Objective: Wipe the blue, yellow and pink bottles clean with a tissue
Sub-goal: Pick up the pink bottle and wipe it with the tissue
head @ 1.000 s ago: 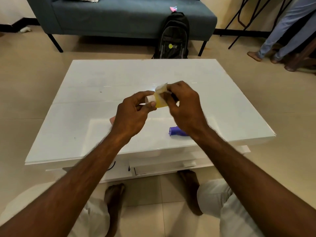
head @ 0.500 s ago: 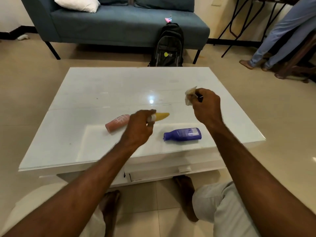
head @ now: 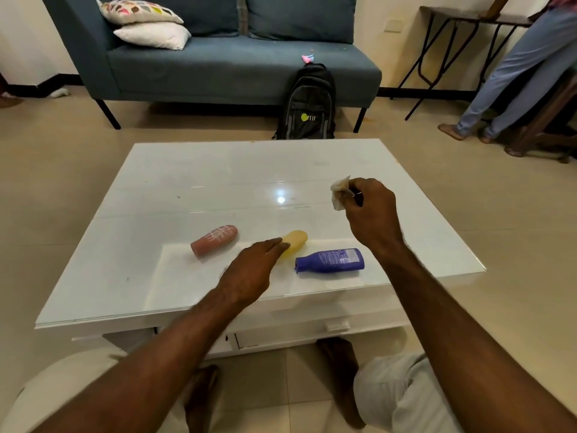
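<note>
Three bottles lie on their sides on the white glass table. The pink bottle is at the left, the yellow bottle in the middle, the blue bottle at the right near the front edge. My left hand rests flat with fingers extended, its fingertips touching the yellow bottle's near end and hiding the cap. My right hand hovers above the table behind the blue bottle, pinching a crumpled white tissue.
A blue sofa with two cushions stands beyond the table, a black backpack leaning against it. Another person's legs and a folding table are at the far right. My knees and feet are under the table's front edge.
The yellow bottle went from being wiped between both hands down onto the table. My left hand has opened off it. My right hand drew away to the right with the tissue.
</note>
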